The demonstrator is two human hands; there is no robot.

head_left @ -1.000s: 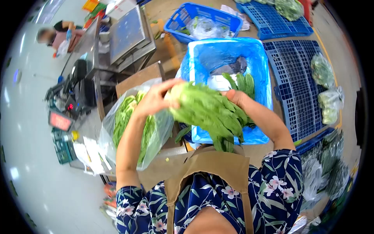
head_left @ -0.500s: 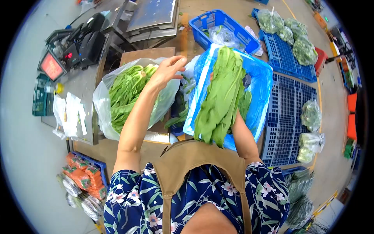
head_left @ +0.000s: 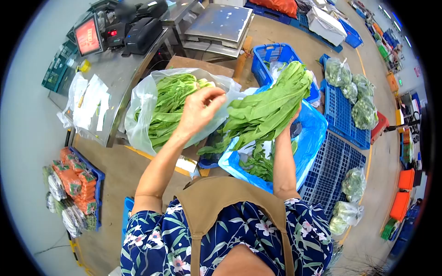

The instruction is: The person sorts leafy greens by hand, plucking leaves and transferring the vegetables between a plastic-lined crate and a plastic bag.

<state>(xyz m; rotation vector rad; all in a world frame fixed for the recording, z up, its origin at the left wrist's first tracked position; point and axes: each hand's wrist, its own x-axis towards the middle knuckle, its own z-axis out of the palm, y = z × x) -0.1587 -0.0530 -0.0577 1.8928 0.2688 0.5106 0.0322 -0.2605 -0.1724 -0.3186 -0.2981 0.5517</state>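
In my right hand (head_left: 293, 118) is a bunch of long-leaved greens (head_left: 271, 103), held tilted, with the pale stem ends up to the right and the leaves hanging left. It is above a crate lined with blue plastic (head_left: 312, 138), where more leafy greens (head_left: 258, 164) lie. My left hand (head_left: 201, 110) is in front of a clear plastic bag (head_left: 140, 99) filled with similar greens (head_left: 172, 108). Its fingers are loosely curled and apart, with nothing visible between them. The held bunch partly covers my right hand's fingers.
A metal table (head_left: 108, 112) on the left carries a screen (head_left: 88, 36) and papers (head_left: 92, 99). Behind stand a platform scale (head_left: 216, 23) and a blue basket (head_left: 271, 48). Blue pallets (head_left: 343, 156) with bagged vegetables (head_left: 365, 112) lie to the right. Orange bags (head_left: 69, 172) are stacked lower left.
The bunch has swung from nearly upright over the crate to a slant, its leaves now toward the left. My left hand's fingers have curled in. The view has shifted.
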